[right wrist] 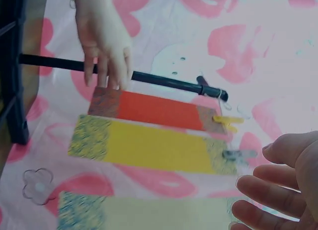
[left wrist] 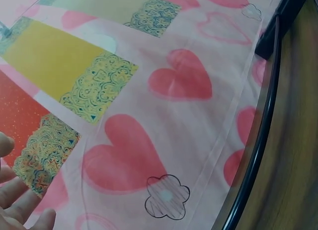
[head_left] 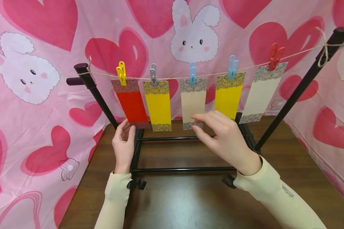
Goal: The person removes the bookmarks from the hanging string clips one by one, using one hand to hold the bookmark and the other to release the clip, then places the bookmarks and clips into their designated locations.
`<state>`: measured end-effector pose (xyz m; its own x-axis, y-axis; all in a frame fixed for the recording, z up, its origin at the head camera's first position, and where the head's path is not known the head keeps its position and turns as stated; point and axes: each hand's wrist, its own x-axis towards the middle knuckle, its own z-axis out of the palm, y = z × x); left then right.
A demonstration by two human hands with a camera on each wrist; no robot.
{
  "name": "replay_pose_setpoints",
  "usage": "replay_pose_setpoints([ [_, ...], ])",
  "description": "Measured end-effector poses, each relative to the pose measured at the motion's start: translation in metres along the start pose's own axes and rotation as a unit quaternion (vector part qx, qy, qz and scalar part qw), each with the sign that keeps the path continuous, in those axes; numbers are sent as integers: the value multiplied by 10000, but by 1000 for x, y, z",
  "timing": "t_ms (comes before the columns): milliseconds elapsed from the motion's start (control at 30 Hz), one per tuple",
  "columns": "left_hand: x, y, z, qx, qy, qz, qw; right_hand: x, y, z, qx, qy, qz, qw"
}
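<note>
A row of paper strips with lace-pattern ends hangs from a string. At the left end is a red strip (head_left: 133,105), and my left hand (head_left: 124,144) is by its lower end, fingers loosely bent. In the left wrist view those fingers (left wrist: 20,200) come right up to the patterned end, with no grip on it. My right hand (head_left: 227,136) is in front of the middle cream strip (head_left: 193,101), thumb and forefinger apart, nothing between them. The right wrist view shows its fingers (right wrist: 268,190) spread loosely. A yellow strip (head_left: 158,109) hangs between red and cream.
Another yellow strip (head_left: 229,98) and a cream strip (head_left: 263,92) hang at right. Yellow (head_left: 121,73), grey (head_left: 153,74), blue (head_left: 192,73) and red clothespins (head_left: 275,56) hold strips. The string (head_left: 100,75) spans a black rack (head_left: 298,92) on a wooden table (head_left: 186,203); heart-print cloth (head_left: 54,149) surrounds it.
</note>
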<state>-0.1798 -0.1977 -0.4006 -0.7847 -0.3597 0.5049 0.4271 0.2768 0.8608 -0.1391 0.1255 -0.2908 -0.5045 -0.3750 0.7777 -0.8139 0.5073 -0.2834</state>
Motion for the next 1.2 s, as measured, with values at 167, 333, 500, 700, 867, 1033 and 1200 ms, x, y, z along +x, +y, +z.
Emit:
replay_pose_setpoints([
  [167, 3, 9, 2, -215, 19, -68, 9997, 27, -11, 7, 20, 23, -351, 9994],
  [333, 1, 35, 5, -318, -39, -40, 9995, 54, -24, 11, 10, 13, -658, 9978],
  [500, 4, 35, 4, -586, -91, -214, 9980, 81, -36, 14, -57, -40, -787, 9969],
  [700, 9, 12, -1, -811, 71, -314, 9962, 112, -51, 23, -91, -137, -896, 9958],
  [867, 12, 11, -2, -996, 78, -274, 9946, 133, -57, 31, -282, -152, -913, 9953],
  [1033, 13, 13, -3, -1309, 53, -378, 9907, 154, -59, 39, -752, -191, -733, 9943],
  [1200, 10, 13, -5, -1527, -119, -669, 9859, 170, -61, 46, -1018, -362, -334, 9936],
])
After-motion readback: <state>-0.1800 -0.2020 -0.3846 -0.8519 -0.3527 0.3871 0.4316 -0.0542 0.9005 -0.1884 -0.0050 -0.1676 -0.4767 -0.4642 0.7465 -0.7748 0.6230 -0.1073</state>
